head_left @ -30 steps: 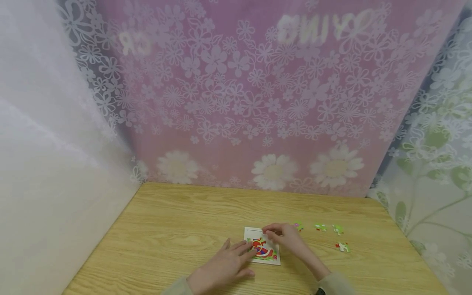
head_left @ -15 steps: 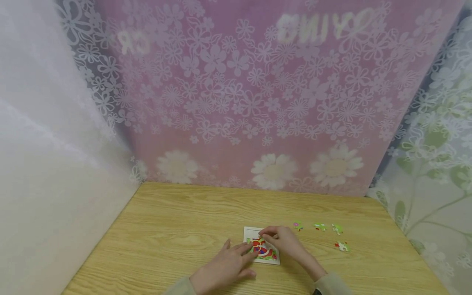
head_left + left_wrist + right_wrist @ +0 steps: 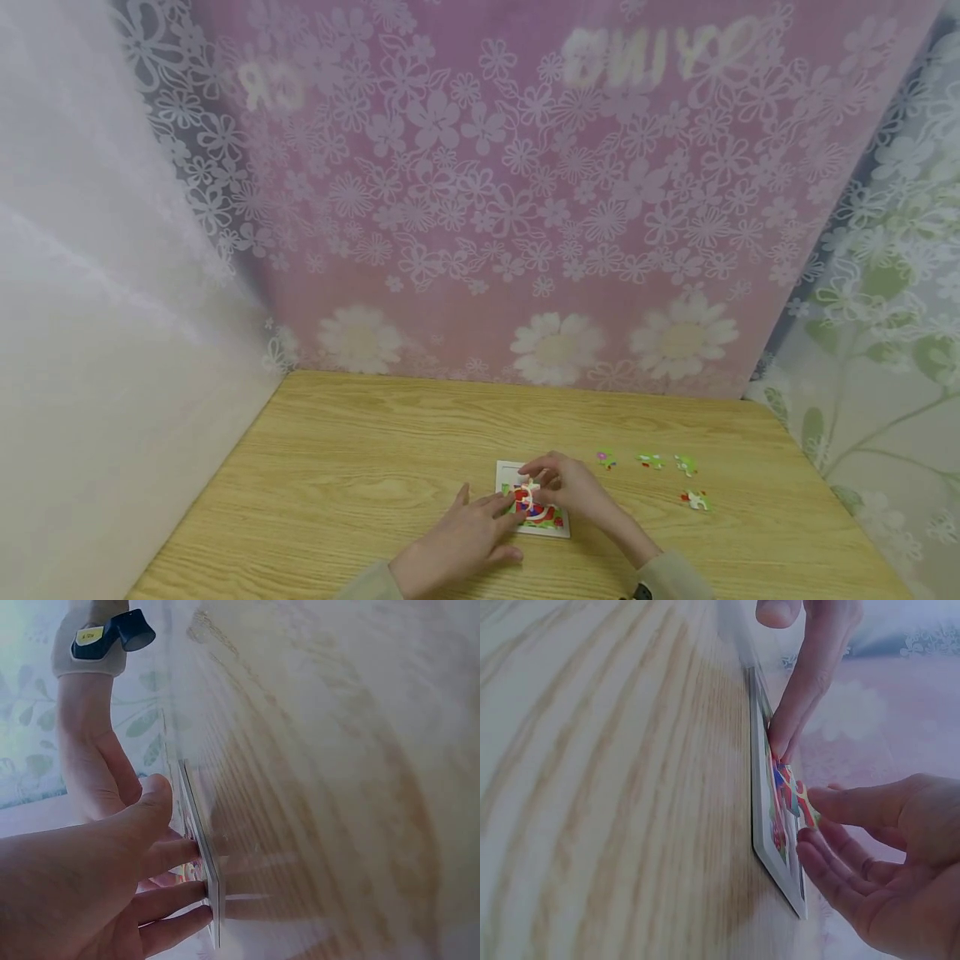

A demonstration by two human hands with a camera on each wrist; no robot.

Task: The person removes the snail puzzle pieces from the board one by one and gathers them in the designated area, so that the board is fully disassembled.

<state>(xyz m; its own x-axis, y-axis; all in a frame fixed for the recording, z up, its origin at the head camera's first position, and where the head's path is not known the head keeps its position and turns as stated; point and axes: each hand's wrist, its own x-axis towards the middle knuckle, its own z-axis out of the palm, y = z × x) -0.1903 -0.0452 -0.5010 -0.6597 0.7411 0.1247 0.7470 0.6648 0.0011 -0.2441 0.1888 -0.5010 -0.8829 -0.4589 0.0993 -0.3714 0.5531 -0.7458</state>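
Observation:
A small white-framed jigsaw puzzle tray (image 3: 512, 469) lies on the table, with a red, blue and green picture partly filled in. My left hand (image 3: 463, 537) rests on its left side, fingers extended onto the picture and frame. Over the upper right part, my right hand (image 3: 576, 490) pinches a colourful puzzle piece (image 3: 804, 804) between thumb and fingers. In the right wrist view that piece is tilted up from the picture, close to the left fingertips (image 3: 780, 746). The left wrist view shows the left hand (image 3: 142, 862) against the tray edge; the picture is mostly hidden there.
Several loose puzzle pieces lie right of the tray: one with a pink flower (image 3: 604, 459), green and white ones (image 3: 651, 461) (image 3: 686, 465), and a red, white and green one (image 3: 697, 501). The wooden table (image 3: 375, 450) meets a flowered pink curtain (image 3: 450, 250) behind.
My right hand has shifted slightly left over the tray, its fingers spreading around the piece, which now shows more over the picture. My left hand has stayed nearly still.

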